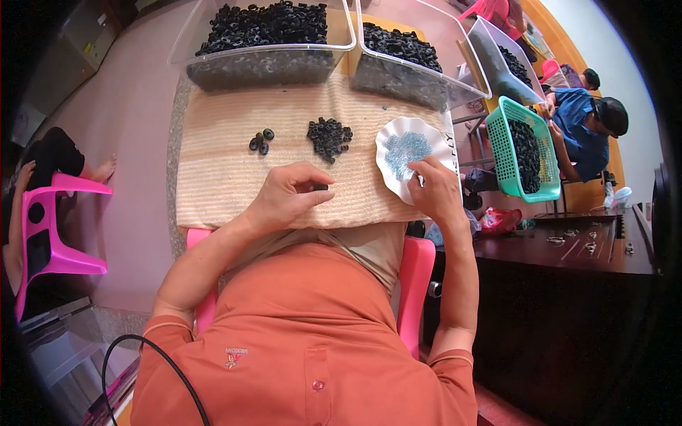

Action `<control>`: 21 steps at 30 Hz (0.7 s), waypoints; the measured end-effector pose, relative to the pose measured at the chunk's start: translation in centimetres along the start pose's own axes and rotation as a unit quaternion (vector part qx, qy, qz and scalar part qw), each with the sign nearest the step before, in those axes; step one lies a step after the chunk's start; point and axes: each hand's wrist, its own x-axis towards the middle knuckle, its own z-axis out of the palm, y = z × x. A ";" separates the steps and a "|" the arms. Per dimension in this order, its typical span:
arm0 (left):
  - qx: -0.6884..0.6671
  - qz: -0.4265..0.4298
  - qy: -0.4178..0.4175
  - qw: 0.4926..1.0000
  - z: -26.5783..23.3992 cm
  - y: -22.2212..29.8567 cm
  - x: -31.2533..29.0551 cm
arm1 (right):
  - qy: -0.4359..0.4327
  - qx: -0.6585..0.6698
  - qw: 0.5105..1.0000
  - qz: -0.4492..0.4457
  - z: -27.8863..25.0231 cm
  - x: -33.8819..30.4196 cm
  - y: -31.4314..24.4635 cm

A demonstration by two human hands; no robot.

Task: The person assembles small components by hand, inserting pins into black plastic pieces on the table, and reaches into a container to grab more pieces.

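Note:
Near the towel's front edge, my left hand (pixel 288 197) is closed in a pinch on a small black ring-shaped part (pixel 320 187). My right hand (pixel 435 188) reaches over the near right side of a white plate with a wavy rim (pixel 384 169). Its thumb and finger are pinched together; whatever may lie between them is too small to make out. Tiny clear-blue pieces (pixel 406 150) are spread across the plate. Beyond my left hand lies a pile of black ring parts (pixel 328 138). Several looser ones (pixel 263 142) sit apart to its left.
Two clear bins, left (pixel 266 60) and right (pixel 405 74), hold black parts at the table's far side. A green basket (pixel 503 153) and another bin (pixel 497 53) stand to the right, by a person in blue (pixel 579 131). A pink stool (pixel 74 263) is on the left.

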 end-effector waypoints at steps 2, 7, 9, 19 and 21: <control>-0.027 0.029 -0.010 0.999 0.0 -0.4 0.1 | 0.032 0.035 0.999 -0.008 0.0 -0.2 0.1; -0.003 0.005 -0.019 1.000 0.0 0.2 -0.1 | 0.068 0.074 0.995 0.004 0.4 -1.1 0.2; 0.022 -0.011 -0.018 1.000 0.0 0.1 -0.1 | 0.068 0.089 0.994 0.011 0.4 -1.3 0.1; -0.033 -0.026 -0.019 0.999 0.3 -0.1 -0.2 | 0.112 0.312 0.942 0.052 2.1 -1.9 -2.3; -0.030 -0.026 -0.018 0.999 0.2 -0.4 -0.3 | 0.068 0.411 0.908 0.052 2.6 -1.9 -3.9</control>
